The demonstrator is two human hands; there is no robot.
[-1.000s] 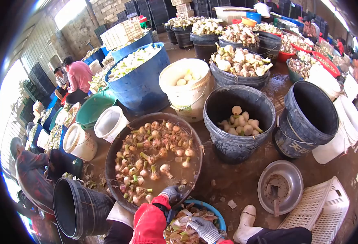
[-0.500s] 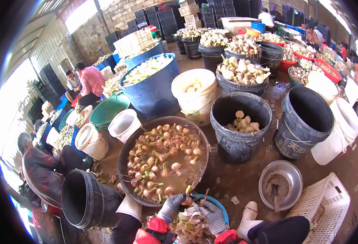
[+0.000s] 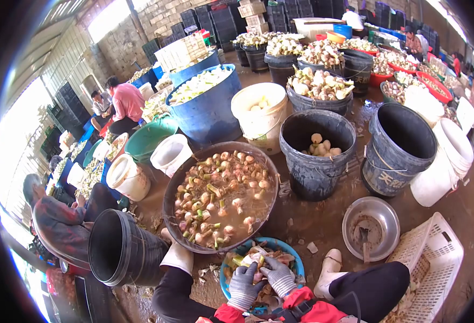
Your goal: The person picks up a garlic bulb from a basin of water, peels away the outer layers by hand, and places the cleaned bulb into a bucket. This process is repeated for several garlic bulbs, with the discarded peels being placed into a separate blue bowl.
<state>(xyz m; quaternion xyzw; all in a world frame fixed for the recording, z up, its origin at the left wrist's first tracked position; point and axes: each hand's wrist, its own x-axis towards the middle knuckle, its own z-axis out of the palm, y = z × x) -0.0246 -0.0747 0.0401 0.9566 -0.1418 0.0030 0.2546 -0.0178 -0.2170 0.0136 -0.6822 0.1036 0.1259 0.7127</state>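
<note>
My left hand (image 3: 243, 286), in a grey and white striped glove, is closed around a garlic bulb (image 3: 257, 275) with a stem, partly hidden by the fingers. My right hand (image 3: 280, 276), gloved alike, pinches at the same bulb from the other side. Both hands are over a blue basin (image 3: 300, 264) filled with peeled skins and stem scraps (image 3: 277, 257). Just beyond it stands a wide dark tub (image 3: 168, 218) of muddy water, with many stemmed bulbs (image 3: 211, 188) floating in it.
Right of my leg are a metal bowl (image 3: 392, 229) holding a knife-like tool (image 3: 364, 245) and a white plastic crate (image 3: 446, 258). A tilted black bucket (image 3: 135, 258) lies left. Ahead are a black bucket (image 3: 315, 175) with pale bulbs and another dark bucket (image 3: 395, 169). A person (image 3: 57, 229) sits left.
My hands have come together on the bulb and are lower over the blue basin, apart from the tub's edge. The view has shifted, showing more of the basin.
</note>
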